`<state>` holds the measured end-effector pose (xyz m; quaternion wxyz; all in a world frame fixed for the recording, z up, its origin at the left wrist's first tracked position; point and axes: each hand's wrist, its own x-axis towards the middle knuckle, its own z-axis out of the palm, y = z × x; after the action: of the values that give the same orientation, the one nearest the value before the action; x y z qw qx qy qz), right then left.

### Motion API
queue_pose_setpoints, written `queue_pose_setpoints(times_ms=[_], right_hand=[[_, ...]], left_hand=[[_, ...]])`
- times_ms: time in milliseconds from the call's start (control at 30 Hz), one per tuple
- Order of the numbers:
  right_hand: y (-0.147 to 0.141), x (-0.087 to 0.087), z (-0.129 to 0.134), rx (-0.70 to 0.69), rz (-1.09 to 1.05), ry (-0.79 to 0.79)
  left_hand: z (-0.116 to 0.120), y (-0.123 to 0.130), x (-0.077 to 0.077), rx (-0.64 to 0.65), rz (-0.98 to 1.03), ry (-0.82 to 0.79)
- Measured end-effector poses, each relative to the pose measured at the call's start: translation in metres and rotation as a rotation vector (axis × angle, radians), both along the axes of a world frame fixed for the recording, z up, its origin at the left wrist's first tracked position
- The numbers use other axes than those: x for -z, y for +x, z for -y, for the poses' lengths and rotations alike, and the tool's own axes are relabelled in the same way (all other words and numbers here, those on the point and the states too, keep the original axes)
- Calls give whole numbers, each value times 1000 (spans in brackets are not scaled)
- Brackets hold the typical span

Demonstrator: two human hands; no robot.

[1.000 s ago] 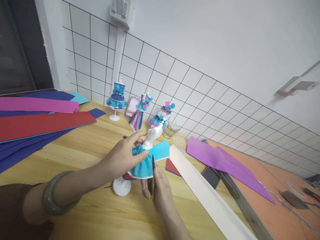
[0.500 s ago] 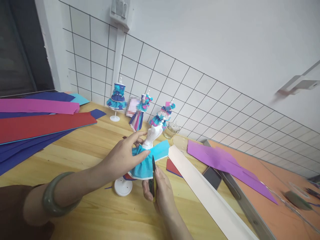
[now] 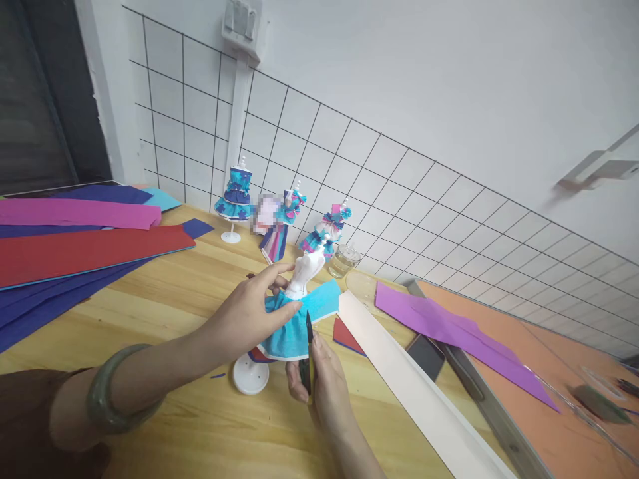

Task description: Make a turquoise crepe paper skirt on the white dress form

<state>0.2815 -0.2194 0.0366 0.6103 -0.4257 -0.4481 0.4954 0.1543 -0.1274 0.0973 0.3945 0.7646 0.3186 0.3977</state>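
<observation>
A small white dress form (image 3: 307,269) on a round white base (image 3: 250,376) leans to the right in front of me. It wears a gathered turquoise skirt (image 3: 287,329) with a white hem, and a flat turquoise strip (image 3: 322,299) sticks out at the right. My left hand (image 3: 262,301) is closed around the waist, its thumb pressing on the skirt's top and some fingers hidden behind. In my right hand (image 3: 322,372) are small scissors (image 3: 309,328) with a dark blade and some yellow on the handle. The blade points up against the skirt's right side.
Three dressed miniature forms (image 3: 234,199) and a glass jar (image 3: 344,261) stand along the wire grid. Coloured sheets, including a red one (image 3: 90,253), lie left. On the right are a long pale strip (image 3: 399,372), a purple sheet (image 3: 439,326) and a dark phone (image 3: 425,356).
The view has shifted slightly. Both hands, the dress form and the scissors keep nearly the same places relative to each other.
</observation>
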Motion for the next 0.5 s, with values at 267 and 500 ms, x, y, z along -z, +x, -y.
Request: queue_pose_setpoints(times_ms=[267,500], right_hand=[[1,2,0,-5,-60,3],[4,2,0,-6,-132,-83]], left_hand=[[1,-1,-1,-26,-37,27],[4,-2,-4,-36,-45,40]])
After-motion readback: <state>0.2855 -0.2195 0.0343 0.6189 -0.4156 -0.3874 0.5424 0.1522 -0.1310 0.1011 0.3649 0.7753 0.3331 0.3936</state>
